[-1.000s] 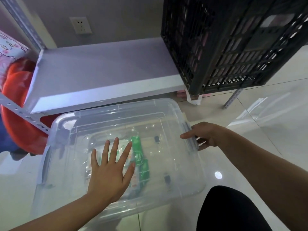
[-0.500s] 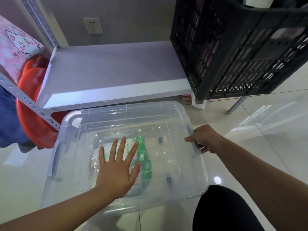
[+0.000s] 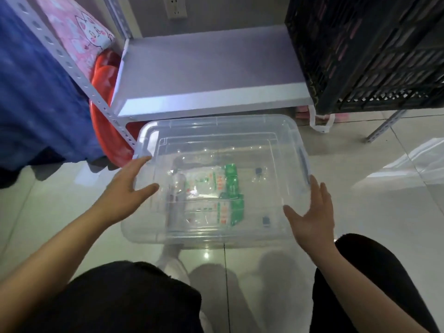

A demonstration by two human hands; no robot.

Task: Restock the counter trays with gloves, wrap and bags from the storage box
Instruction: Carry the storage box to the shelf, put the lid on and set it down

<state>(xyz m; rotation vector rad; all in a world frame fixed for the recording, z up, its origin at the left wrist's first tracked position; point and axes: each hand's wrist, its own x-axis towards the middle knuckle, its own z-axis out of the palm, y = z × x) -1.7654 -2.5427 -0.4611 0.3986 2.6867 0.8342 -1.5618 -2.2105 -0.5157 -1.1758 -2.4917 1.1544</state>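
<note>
Step in hand, my read: opening the storage box (image 3: pixel 216 140), i.e. getting at the lid before any restocking. Box is sitting on the floor tiles (image 3: pixel 360 212) right in front of the shelf (image 3: pixel 204 68), between the person's knees and the shelf edge. Lid looks on, not 100% sure through clear plastic.

Left hand (image 3: pixel 125 193) is reaching to the box's left side, fingers spread, thumb lying on top near the rim; not gripping anything. Right hand (image 3: pixel 312 212) is hovering at the right side w/ palm turned inward, fingers loose and empty, touching or just off the wall, can't tell.

Long axis of the box is running left-right across the view, short sides facing each hand. Latch handle (image 3: pixel 304 164) is showing on the right end.

Inside: green-printed packets (image 3: pixel 225 195) lying flat mid-box, their long axis running roughly near-far.

Next move prob needs both end latches freed, then lid lifted evenly and set aside w/o hitting the black crate (image 3: pixel 360 51) overhanging the shelf.
</note>
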